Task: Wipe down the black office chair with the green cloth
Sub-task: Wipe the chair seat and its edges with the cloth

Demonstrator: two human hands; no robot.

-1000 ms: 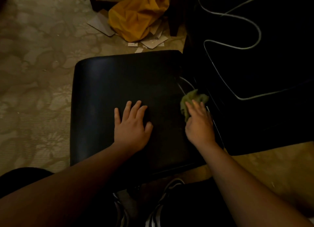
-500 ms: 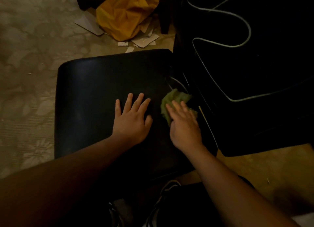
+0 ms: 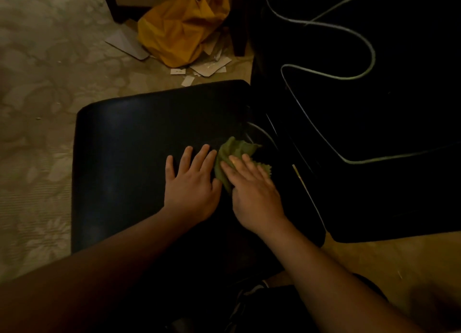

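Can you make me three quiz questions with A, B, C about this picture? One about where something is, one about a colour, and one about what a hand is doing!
1. Where is the green cloth?
A. on the chair seat
B. on the carpet
C. inside the bag

2. What colour is the bag on the floor?
A. blue
B. yellow
C. white

3. What is the left hand doing?
A. making a fist
B. holding the cloth
C. lying flat on the seat

Answers:
1 A, the right hand presses it onto the seat.
2 B, the crumpled bag is yellow.
3 C, its fingers are spread and hold nothing.
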